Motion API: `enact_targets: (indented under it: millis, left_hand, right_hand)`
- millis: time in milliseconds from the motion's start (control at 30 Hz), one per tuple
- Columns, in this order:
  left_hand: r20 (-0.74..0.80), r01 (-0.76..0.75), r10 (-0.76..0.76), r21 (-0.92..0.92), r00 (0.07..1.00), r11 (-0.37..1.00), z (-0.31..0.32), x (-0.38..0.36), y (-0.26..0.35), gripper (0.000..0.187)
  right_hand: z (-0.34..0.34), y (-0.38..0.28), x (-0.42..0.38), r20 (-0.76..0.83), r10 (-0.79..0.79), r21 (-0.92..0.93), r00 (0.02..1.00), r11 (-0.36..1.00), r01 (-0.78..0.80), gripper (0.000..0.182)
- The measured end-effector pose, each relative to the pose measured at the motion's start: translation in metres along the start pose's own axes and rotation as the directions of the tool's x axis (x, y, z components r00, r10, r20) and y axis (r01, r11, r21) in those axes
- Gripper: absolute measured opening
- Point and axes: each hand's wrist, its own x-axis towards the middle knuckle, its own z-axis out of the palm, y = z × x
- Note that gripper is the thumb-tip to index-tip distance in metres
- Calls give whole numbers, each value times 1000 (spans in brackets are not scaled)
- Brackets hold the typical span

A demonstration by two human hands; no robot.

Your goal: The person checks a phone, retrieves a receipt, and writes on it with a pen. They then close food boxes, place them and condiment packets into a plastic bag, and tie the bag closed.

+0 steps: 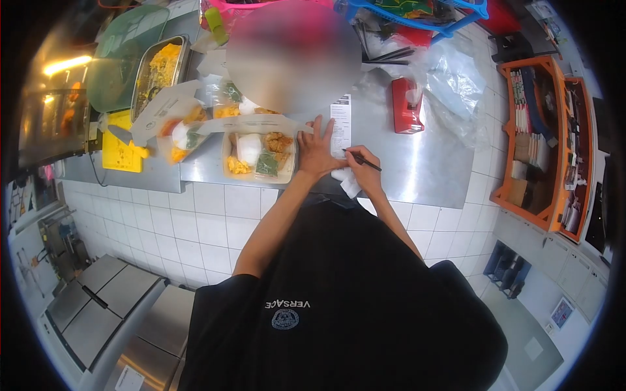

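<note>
My left hand [316, 154] lies flat with its fingers spread, along the left edge of a long printed receipt [340, 124] on the steel table. Closed around a dark pen [366, 160], my right hand [364, 174] rests at the receipt's lower end, the pen tip on or just over the paper. A crumpled white piece of paper [347, 187] sits under and beside that hand. Left of my left hand stands an open takeaway box [227, 171] with white rice, fried chicken, yellow egg and a green packet.
More open food boxes [177, 124] stand to the left. Behind them are a metal tray of yellow food [163, 65] and a yellow cutting board [120, 153] with a knife. A red device [405, 107] and clear plastic bags [456, 72] lie right. A blue basket [450, 29] is at the back.
</note>
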Motion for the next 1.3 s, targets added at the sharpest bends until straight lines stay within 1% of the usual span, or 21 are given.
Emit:
enact_targets:
  millis: [233,333,433,467,533,567,600,633,700,733,767,833,867,900,967,1033,1133,1167,1233,1267,1300]
  left_hand:
    - [-23,-19,19,6,1000,1000,8,-3,-4,119]
    - [-8,-5,5,-16,1000,1000,7,-1,-4,119]
    - [-4,14,-15,-55,1000,998,14,1,-5,121]
    - [-6,27,-27,-62,1000,998,16,1,-7,121]
    - [86,42,-40,-25,996,999,2,1,1,112]
    - [144,45,-44,-10,989,999,-4,-2,8,106]
    - [203,45,-44,2,978,999,-14,-6,11,100]
    - [165,-41,73,-186,984,982,-32,-14,14,88]
    - [37,-223,285,-529,958,819,-83,-27,20,65]
    - [-208,-317,261,-318,943,893,-113,-22,14,52]
    - [-439,-343,274,-85,856,936,-144,-17,2,40]
    - [-412,-108,116,42,904,993,-188,-10,-36,34]
    - [-202,-55,45,-44,978,998,-202,-13,-55,34]
    - [25,16,-13,-115,1000,993,-213,-19,-73,33]
    - [318,158,-81,-225,945,961,-214,-32,-89,35]
    - [427,274,-120,-321,896,906,-184,-51,-111,40]
    - [69,71,-61,-148,996,986,-148,-76,-153,53]
    - [-100,-32,19,-127,995,991,-132,-90,-169,73]
    - [-191,-33,23,-48,981,998,-128,-106,-178,82]
    - [-241,-34,32,-6,970,999,-127,-109,-182,87]
    - [-180,-17,-20,-203,983,979,-125,-110,-186,87]
  right_hand:
    - [2,8,0,-41,-14,44,999,999,16,13]
    - [-4,6,-3,35,15,-102,999,995,-12,15]
    - [-1,0,-3,-55,-136,-99,989,987,130,14]
    - [3,-3,-2,-25,-277,-232,961,936,264,15]
    - [6,-12,-2,79,-524,-466,848,732,496,18]
    - [7,-9,1,123,-433,-498,893,752,433,31]
    - [7,-5,10,126,-447,-565,886,702,434,35]
    - [5,-1,22,125,-457,-630,880,649,427,39]
    - [3,1,48,138,-431,-727,892,568,387,48]
    - [4,-2,58,149,-391,-759,908,543,358,52]
    - [5,-20,59,151,-343,-829,927,466,308,55]
    - [18,-57,54,111,-422,-726,900,584,363,57]
    - [26,-79,53,90,-463,-670,882,627,398,58]
    - [41,-104,47,115,-419,-457,901,783,423,49]
    - [92,-148,18,121,-363,-428,924,821,379,38]
    - [135,-141,-17,157,-265,-718,951,631,295,46]
    - [169,-94,-65,27,-226,-907,974,404,118,57]
    - [174,-82,-64,-23,-224,-868,974,487,92,58]
    - [180,-60,-75,-124,-187,-765,975,644,26,62]
    - [186,-50,-76,-171,-127,-629,977,777,-9,62]
    - [192,-46,-72,-208,-67,-469,976,882,-39,62]
